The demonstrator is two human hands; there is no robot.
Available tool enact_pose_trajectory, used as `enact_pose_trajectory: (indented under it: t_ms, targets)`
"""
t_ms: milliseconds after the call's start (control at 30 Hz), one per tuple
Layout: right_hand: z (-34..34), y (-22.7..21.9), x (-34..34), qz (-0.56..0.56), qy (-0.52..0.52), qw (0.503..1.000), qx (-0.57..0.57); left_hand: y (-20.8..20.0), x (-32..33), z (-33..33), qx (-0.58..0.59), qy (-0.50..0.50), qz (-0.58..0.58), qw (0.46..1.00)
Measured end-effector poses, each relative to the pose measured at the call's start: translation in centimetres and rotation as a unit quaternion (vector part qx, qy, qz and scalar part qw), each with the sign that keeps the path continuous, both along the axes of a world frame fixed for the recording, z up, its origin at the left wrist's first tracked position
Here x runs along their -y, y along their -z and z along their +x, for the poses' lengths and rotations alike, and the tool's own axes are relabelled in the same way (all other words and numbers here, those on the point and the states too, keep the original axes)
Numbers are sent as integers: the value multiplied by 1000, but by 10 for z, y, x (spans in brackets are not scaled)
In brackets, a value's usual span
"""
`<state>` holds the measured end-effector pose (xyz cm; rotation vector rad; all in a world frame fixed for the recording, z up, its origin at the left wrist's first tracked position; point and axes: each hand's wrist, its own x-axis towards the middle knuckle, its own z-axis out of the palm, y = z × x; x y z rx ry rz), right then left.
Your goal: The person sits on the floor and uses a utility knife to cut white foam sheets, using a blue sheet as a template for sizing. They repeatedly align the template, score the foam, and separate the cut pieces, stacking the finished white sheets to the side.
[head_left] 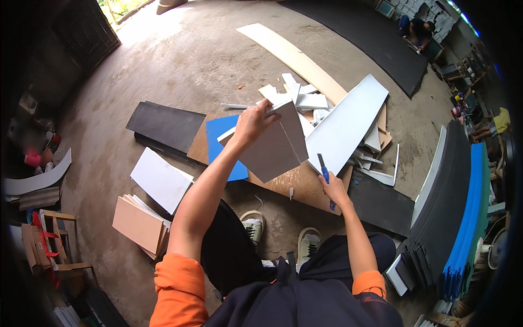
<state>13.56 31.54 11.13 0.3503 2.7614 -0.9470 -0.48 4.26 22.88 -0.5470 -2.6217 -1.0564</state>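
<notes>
My left hand (251, 124) grips the upper edge of a foam board piece (272, 148), which hangs tilted with its shaded grey face toward me. A thin pale line runs down that face near its right side. Held in my right hand (334, 191) is a blue box cutter (325, 173), its dark blade pointing up and away from me, apart from the board. Below both hands lies a brown wooden board (297, 188), with a blue sheet (219, 129) partly under the held piece. A long white board (353, 122) lies just beyond the cutter.
White offcuts (312, 102) are heaped beyond my hands. Stacked white boards (162, 177) and peach boards (136, 224) sit at my left. Black sheets (436, 201) and blue sheets (469, 210) stand at right. A long cream strip (291, 54) lies farther off. Another person (418, 31) works far right.
</notes>
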Motion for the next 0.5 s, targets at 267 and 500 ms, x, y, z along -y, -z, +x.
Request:
enact_pose_trajectory:
  t_ms: [267, 500]
  targets:
    - [-37, -99, -13, -210, -86, 972, 57, -24, 49, 25, 199, 81, 309, 926]
    - [-43, -49, -27, -163, -82, 983, -23, -2, 91, 41, 211, -9, 176, 961]
